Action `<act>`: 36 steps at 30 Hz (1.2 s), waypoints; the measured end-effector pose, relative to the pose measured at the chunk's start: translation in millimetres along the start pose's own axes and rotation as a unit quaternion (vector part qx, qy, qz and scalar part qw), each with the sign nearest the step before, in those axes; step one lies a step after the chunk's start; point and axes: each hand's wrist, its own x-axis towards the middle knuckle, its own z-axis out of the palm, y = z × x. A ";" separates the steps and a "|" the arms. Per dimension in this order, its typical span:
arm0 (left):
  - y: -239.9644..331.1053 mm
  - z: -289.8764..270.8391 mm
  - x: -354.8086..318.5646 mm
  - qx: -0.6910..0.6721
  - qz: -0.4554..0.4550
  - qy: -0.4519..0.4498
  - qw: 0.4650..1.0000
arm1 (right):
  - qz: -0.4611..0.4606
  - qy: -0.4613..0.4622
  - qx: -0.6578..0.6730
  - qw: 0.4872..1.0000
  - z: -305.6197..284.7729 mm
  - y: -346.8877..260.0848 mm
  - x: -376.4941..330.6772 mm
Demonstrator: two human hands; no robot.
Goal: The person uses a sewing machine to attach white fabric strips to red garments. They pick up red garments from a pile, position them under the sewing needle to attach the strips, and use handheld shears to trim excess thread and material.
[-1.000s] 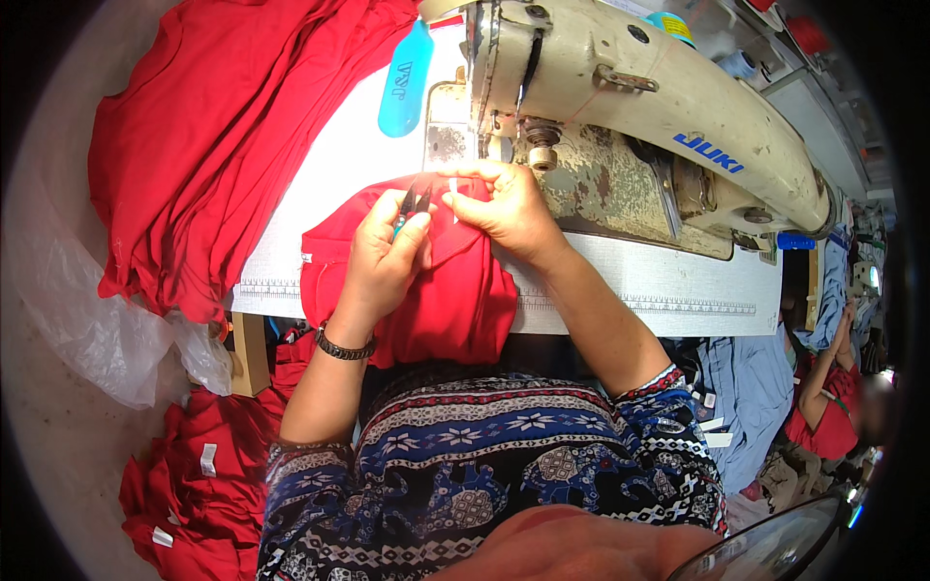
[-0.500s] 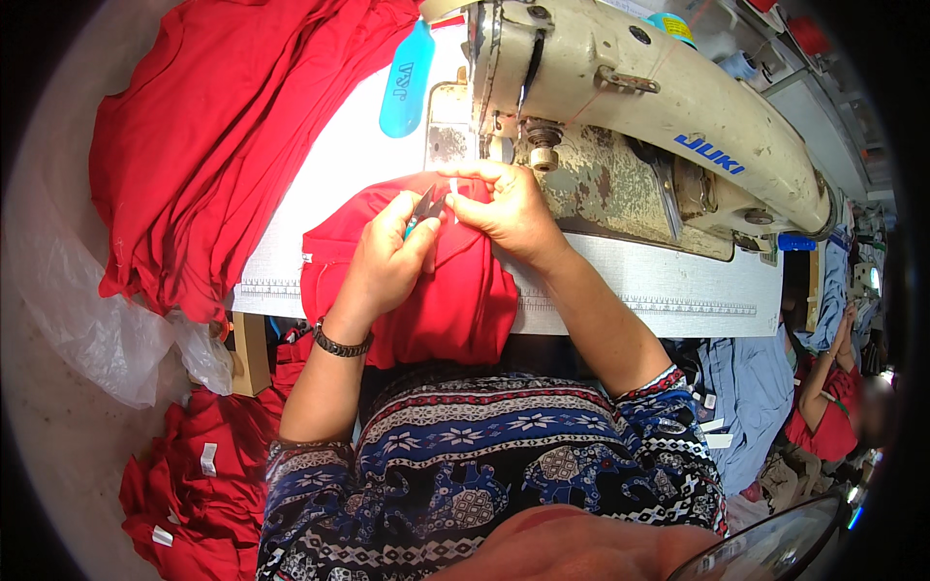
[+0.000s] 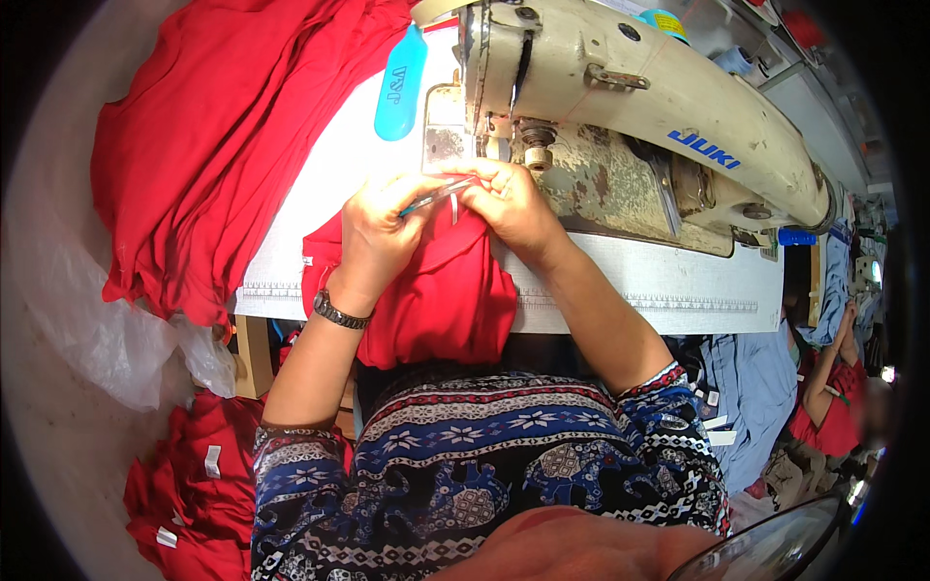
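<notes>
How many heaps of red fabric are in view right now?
3. The first heap lies across the white tabletop's left side, the second heap is at the left hand and right hand, and the third heap is low at the left. More may be hidden.

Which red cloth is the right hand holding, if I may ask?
The middle red cloth, pinched by the right hand; the upper-left red cloth and the lower-left red cloth lie apart from it.
</notes>
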 end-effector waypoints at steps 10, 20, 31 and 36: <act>-34.8 -10.0 -17.5 -0.282 -0.219 0.017 0.934 | 0.003 0.022 0.008 1.000 4.9 -5.9 -0.1; -4.0 -32.6 -16.3 -0.003 -0.108 -0.041 0.993 | 0.035 0.014 0.108 0.993 2.2 -0.1 1.3; -10.3 -19.1 -11.7 -0.038 -0.090 -0.042 0.994 | 0.012 0.011 0.075 0.997 6.3 -5.9 0.6; -8.4 -22.6 -8.4 -0.033 -0.093 -0.081 0.992 | 0.006 0.023 0.037 0.999 6.4 -5.9 0.5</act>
